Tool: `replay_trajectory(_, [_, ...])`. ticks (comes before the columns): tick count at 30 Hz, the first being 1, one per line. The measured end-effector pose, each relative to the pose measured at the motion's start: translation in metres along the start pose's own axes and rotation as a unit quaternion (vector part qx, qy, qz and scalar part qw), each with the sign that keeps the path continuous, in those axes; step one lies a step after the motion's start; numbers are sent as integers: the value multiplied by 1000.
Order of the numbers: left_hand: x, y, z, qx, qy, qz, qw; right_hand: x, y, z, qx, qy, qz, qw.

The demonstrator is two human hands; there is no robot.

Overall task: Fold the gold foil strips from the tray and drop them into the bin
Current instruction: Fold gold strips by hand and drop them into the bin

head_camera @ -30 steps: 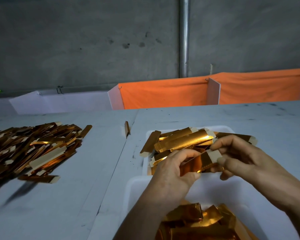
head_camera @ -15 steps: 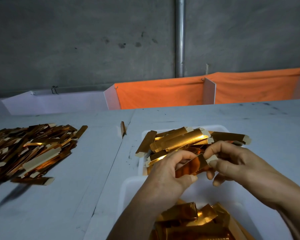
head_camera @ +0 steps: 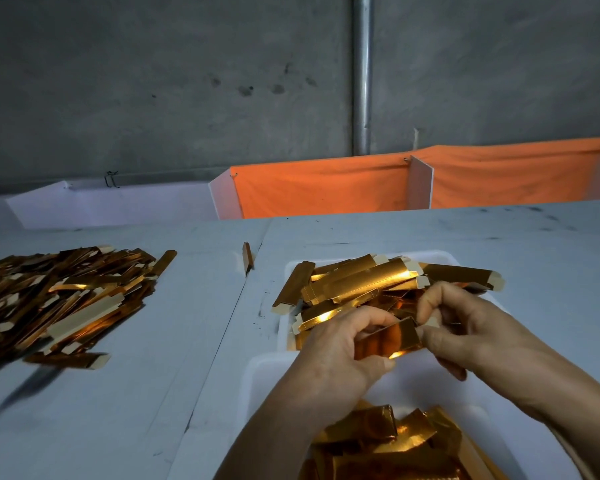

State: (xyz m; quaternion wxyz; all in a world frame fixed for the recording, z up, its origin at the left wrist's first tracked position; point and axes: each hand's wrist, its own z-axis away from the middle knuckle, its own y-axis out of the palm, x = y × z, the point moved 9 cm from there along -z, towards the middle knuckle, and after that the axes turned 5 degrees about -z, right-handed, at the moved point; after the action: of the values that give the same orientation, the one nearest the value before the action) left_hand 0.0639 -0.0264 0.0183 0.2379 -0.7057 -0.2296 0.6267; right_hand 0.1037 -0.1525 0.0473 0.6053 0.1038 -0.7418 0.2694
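Left hand (head_camera: 340, 348): sitting at about 6 o'clock in the view, above the gap between tray and bin, its fingers (head_camera: 371, 318) curling over the left end of one gold foil strip (head_camera: 387, 339) with the thumb pressing from below.
Right hand (head_camera: 465, 327): coming in from 4 o'clock, its fingers pinching the pale tab at the right end of the same strip, thumb under and forefinger bent over the top.
Held strip: hanging between the two hands, tilting slightly up to the right, shiny face toward the camera, clear of the pile behind it.
Tray (head_camera: 440, 255): a white tray lying on the counter (head_camera: 187, 341) just beyond the hands at 12 o'clock from them, carrying a loose heap of flat gold strips (head_camera: 357, 285), some poking over its left and right rims.
Bin (head_camera: 271, 368): a white bin sitting nearest the person at 6 o'clock, touching or just beside the tray's near edge, holding folded gold pieces (head_camera: 388, 441) in its lower part.
Side pile (head_camera: 63, 296): a large spread of gold strips lying on the counter at 9 o'clock, well apart from the tray.
Stray strip (head_camera: 247, 255): one piece standing on edge at the seam in the counter, at 11 o'clock from the tray.
Background: an orange cloth (head_camera: 326, 188) hanging along low white dividers behind the counter, a grey wall with a metal pipe (head_camera: 362, 74) rising at 12 o'clock.
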Motion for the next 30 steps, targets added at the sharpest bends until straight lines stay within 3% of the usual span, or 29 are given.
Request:
replay_trajectory(3, [-2, 2, 0, 9, 4, -2, 1000, -4, -2, -1, 3, 13, -35, 999])
replay_trajectory(7, [-1, -2, 0, 1, 5, 27, 1000, -10, 1, -2, 21, 58, -243, 968])
replay_trajectory(9, [-1, -2, 0, 4, 6, 28, 1000, -15, 3, -3, 24, 77, -280, 956])
replay_trajectory(20, [2, 0, -1, 7, 6, 24, 1000, -21, 10, -2, 57, 108, -287, 950])
replay_trajectory(26, [-1, 3, -1, 19, 13, -17, 1000, -24, 7, -3, 50, 107, -153, 981])
replay_trajectory(30, [-1, 3, -1, 19, 9, 1, 1000, -24, 4, -3, 43, 99, -164, 981])
